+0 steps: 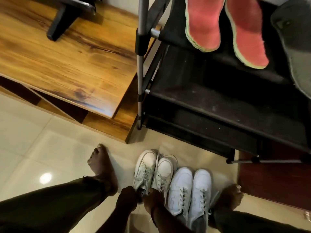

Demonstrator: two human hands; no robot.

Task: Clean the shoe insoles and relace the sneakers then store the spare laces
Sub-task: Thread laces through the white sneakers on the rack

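Note:
Two pairs of white sneakers stand side by side on the tiled floor between my bare feet: a scuffed pair [152,172] on the left and a cleaner pair [190,190] on the right. My left hand [127,199] and my right hand [152,199] both reach down to the heel end of the scuffed pair, fingers curled at the shoe openings. What exactly each hand grips is hidden by shadow. Two pink insoles [223,29] lie on the top shelf of the black shoe rack [218,101], with a grey insole [296,54] at the right.
A wooden cabinet [70,61] stands to the left of the rack, close to my left foot [101,169]. My right foot [230,195] is beside the clean pair. A dark red mat [276,179] lies under the rack's right side.

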